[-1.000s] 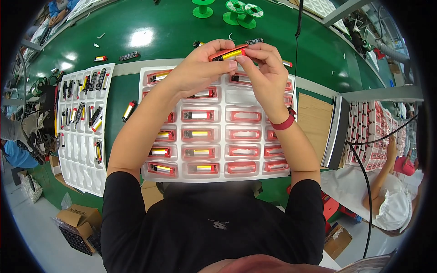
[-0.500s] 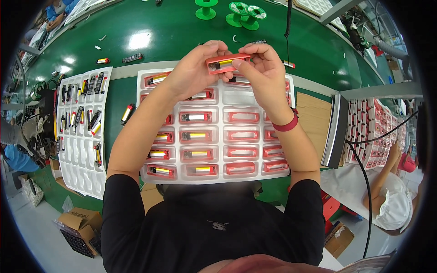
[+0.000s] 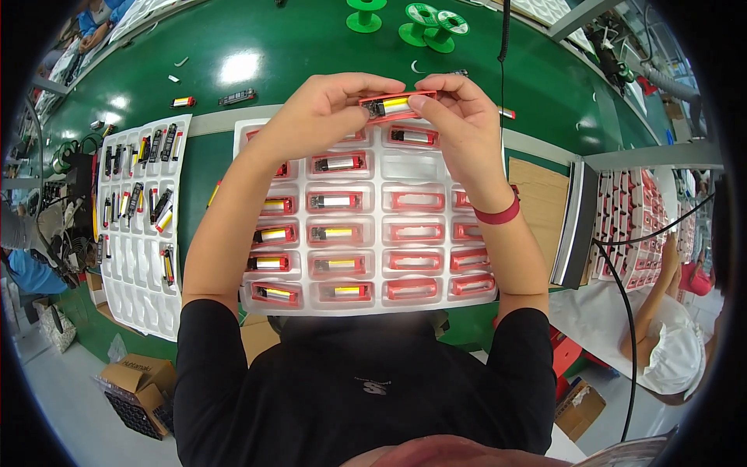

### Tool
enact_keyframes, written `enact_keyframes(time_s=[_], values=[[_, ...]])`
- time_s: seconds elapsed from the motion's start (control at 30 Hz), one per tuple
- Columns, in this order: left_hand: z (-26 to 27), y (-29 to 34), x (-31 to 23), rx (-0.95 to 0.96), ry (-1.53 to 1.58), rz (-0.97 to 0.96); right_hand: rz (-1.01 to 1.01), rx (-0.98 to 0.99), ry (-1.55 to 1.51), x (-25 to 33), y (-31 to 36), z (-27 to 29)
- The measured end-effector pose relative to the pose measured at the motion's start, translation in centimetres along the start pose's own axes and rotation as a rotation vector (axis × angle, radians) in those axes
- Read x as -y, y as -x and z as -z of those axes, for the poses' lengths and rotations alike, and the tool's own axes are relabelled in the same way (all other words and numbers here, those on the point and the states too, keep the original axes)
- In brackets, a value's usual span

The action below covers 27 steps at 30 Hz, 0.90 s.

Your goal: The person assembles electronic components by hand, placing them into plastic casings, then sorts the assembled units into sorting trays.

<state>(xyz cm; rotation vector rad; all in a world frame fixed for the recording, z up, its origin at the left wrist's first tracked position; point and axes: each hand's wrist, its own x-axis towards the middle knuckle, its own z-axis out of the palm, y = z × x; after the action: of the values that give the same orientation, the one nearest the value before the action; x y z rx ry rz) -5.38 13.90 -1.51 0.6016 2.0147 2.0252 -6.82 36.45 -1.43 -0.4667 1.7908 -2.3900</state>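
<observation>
Above the far edge of a white blister tray (image 3: 375, 233), I hold a red plastic housing (image 3: 385, 120) between both hands. Inside it sits a battery assembly (image 3: 394, 106) with a yellow and silver cell and a dark end part. My left hand (image 3: 327, 113) grips the left end, its thumb at the dark part. The right end is held by my right hand (image 3: 461, 115), whose thumb presses on the cell. In the tray, left columns carry red housings with batteries, such as this filled housing (image 3: 334, 201). Lower right pockets carry bare housings, like this red frame (image 3: 416, 233).
A second white tray (image 3: 140, 268) with loose battery assemblies lies to the left. Green spools (image 3: 440, 31) stand at the back of the green table (image 3: 311, 47). A coiled cable (image 3: 504, 39) hangs behind my right hand. A co-worker's arm (image 3: 661, 284) shows at far right.
The housing has shifted slightly right and tilted. My left thumb has come onto its front near the dark end, and the battery shows more fully.
</observation>
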Motion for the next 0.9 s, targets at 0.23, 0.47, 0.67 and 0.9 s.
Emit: enact_keyframes(time_s=[0.23, 0.47, 0.67, 0.9], values=[[0.7, 0.7, -2.0, 0.069, -0.54, -0.228, -0.152, 0.095, -0.022, 0.4, -0.3, 0.8], [0.2, 1.4, -2.5, 0.14, -0.663, -0.24, -0.231, 0.136, 0.005, 0.8, -0.1, 0.8], [0.0, 1.5, -2.6, 0.145, -0.738, -0.213, -0.252, 0.151, -0.033, 0.0, -0.3, 1.2], [-0.9, 1.8, -3.6, 0.127, -0.846, -0.185, -0.272, 0.143, -0.04, 0.2, -0.2, 1.3]])
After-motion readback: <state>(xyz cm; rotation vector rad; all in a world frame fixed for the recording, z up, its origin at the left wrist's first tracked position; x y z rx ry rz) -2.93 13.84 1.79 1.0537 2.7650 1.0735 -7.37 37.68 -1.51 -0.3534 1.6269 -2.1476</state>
